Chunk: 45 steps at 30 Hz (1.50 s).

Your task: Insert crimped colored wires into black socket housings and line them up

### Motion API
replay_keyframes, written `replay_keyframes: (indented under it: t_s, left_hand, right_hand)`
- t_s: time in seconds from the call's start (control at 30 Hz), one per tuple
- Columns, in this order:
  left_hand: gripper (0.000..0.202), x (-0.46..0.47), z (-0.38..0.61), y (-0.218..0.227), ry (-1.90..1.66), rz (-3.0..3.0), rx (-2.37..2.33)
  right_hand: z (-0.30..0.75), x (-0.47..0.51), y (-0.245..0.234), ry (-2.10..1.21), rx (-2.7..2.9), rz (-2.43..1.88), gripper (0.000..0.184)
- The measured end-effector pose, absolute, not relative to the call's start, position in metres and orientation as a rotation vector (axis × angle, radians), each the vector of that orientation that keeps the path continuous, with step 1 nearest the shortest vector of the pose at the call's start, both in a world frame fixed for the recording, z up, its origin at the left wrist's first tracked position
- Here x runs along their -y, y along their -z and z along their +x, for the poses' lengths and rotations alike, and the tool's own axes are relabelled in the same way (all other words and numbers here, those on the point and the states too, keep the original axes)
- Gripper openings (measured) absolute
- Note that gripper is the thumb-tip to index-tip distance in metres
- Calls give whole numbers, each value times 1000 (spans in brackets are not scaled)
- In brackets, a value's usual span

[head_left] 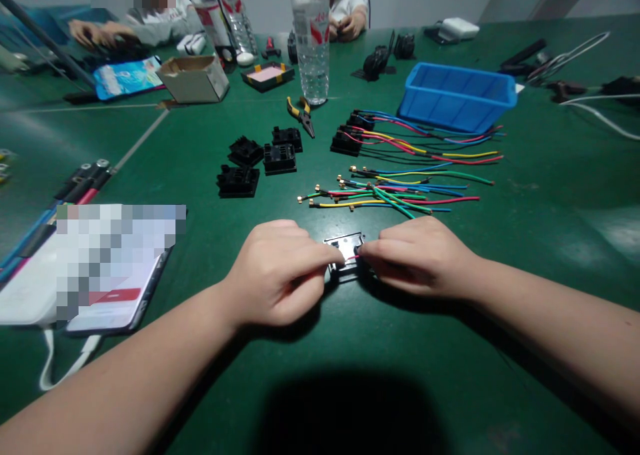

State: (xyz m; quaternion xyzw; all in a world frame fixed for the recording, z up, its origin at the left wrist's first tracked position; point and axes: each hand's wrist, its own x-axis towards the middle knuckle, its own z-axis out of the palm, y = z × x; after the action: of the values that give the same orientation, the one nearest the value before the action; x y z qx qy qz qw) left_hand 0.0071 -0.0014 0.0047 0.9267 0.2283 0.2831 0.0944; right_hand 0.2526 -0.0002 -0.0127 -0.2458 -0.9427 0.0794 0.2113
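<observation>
A small black plastic housing [349, 273] lies on the green table between my hands. My left hand [280, 271] is closed at its left end, with the index finger reaching into it and the thumb low against the side. My right hand [423, 255] pinches a short wire at the right end; a bit of red shows between the fingertips, and the rest of the wire is hidden. Just beyond lie several loose coloured wires [400, 191] with brass terminals. Several similar black housings [280, 158] stand at the back left.
Behind the loose wires are wired black housings [346, 140]. A blue bin [457, 98], pliers [301, 116], a water bottle [313, 48] and a cardboard box [194, 80] stand farther back. A phone [125, 295] with a white cable lies left. Other people sit across the table.
</observation>
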Motion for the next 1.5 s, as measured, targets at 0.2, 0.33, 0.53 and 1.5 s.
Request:
replay_keyframes:
  t_s: [0.2, 0.33, 0.53, 1.5]
  left_hand:
    - [30, 0, 8, -4, -778, 2779, -645]
    - [30, 1, 8, -6, -769, 2780, -654]
    - [29, 0, 8, -5, -762, 2776, -638]
    - [24, 0, 7, -4, -604, 2670, -728]
  right_hand:
    - [252, 1, 13, -235, 2611, -695, 11]
    - [251, 1, 12, -289, 2588, -709, 11]
    - [251, 1, 10, -371, 2594, -677, 7]
    - [251, 2, 8, -322, 2526, -751, 5]
